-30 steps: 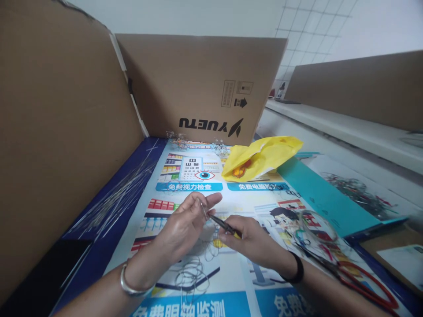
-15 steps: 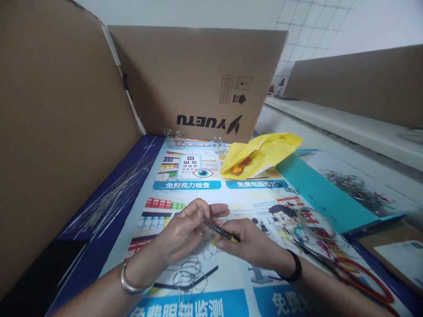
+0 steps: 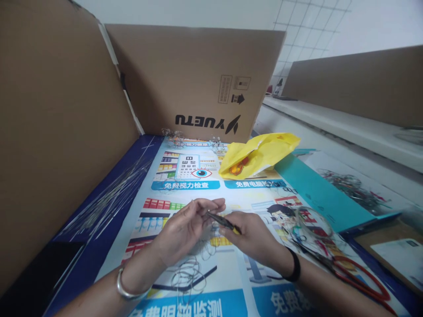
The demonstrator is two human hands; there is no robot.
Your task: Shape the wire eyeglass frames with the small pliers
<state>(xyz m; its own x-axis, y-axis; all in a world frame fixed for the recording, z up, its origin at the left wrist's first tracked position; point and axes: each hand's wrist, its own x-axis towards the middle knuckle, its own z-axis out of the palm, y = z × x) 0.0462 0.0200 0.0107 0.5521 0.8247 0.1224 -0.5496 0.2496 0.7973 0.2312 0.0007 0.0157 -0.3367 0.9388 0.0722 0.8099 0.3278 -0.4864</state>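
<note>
My right hand [image 3: 253, 233] is closed around a pair of long-nose pliers [image 3: 222, 221] with dark jaws and yellow grips. The pliers' tip points left and reaches the fingers of my left hand [image 3: 188, 226]. That hand is curled, thumb against the bent fingers; whatever it pinches is too small or hidden to make out. Below both hands, loops of thin wire [image 3: 189, 275] lie on the printed poster [image 3: 231, 264]. Scissors with red handles [image 3: 361, 273] rest to the right of my right forearm, near a tangle of wire and coloured threads [image 3: 312, 229].
A yellow bag [image 3: 261, 152] with orange pieces at its mouth lies farther back. Small wire shapes [image 3: 216, 143] sit by the cardboard box [image 3: 198, 75]. Straight wires [image 3: 109, 198] spread on the left. A turquoise box flap [image 3: 317, 189] stands right, beside a wire heap [image 3: 353, 189].
The pliers' jaws show a little more at my left fingers, and the left thumb and fingers have shifted slightly. My right hand keeps its hold. The whole view has moved slightly.
</note>
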